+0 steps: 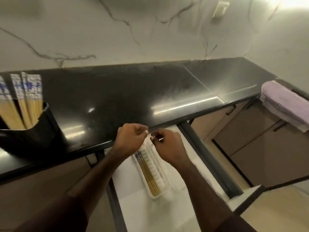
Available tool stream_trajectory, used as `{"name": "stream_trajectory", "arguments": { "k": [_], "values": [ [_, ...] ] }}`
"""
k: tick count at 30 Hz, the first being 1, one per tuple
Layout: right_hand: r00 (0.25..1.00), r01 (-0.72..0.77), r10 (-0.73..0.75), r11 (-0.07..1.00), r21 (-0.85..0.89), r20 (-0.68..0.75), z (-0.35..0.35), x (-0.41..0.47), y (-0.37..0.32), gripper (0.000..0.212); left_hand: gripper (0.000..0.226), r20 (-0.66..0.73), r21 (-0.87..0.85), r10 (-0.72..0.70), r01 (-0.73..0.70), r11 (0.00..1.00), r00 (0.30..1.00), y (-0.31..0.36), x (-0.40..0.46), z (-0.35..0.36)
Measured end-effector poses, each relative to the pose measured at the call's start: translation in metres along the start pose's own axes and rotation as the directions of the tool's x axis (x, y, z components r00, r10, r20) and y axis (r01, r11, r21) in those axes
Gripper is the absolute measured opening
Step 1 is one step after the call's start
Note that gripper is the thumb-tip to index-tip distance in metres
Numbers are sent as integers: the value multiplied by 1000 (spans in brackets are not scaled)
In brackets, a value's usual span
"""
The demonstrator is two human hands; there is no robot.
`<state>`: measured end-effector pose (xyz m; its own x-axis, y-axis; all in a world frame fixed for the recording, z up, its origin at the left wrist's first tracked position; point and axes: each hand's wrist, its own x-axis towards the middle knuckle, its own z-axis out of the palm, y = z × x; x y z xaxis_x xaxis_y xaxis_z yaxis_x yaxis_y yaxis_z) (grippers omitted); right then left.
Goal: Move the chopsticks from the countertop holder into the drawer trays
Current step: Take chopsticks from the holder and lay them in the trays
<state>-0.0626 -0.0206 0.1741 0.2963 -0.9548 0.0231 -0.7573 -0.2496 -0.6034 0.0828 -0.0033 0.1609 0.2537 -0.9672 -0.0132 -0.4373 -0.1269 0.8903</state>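
A black holder (36, 131) stands on the dark countertop (117, 97) at the left, with several bamboo chopsticks (25, 101) with blue-and-white tops upright in it. Below the counter edge an open drawer (142, 211) holds a long white tray (160, 178). Several chopsticks (148, 174) lie side by side along the tray's left part. My left hand (132, 139) and my right hand (168, 146) hover close together over the tray's far end, just below the counter edge. Both have curled fingers, and I see nothing held in either.
A folded lilac towel (284, 104) hangs over a rail at the right. The drawer's dark side rail (210, 158) runs along its right. Closed cabinet fronts (250, 134) stand beyond it. A marble wall (150, 30) backs the counter.
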Motion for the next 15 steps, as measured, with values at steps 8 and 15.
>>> {"name": "stream_trajectory", "arguments": {
  "k": [8, 15],
  "values": [
    [942, 326, -312, 938, 119, -120, -57, -5, -124, 12, 10, -293, -209, 73, -139, 968, 953, 65, -42, -120],
    [898, 440, -432, 875, 202, -87, -20, -2, -224, 11, 10, -430, -165, 78, -163, 973, 900, 56, -69, -225]
  ]
}}
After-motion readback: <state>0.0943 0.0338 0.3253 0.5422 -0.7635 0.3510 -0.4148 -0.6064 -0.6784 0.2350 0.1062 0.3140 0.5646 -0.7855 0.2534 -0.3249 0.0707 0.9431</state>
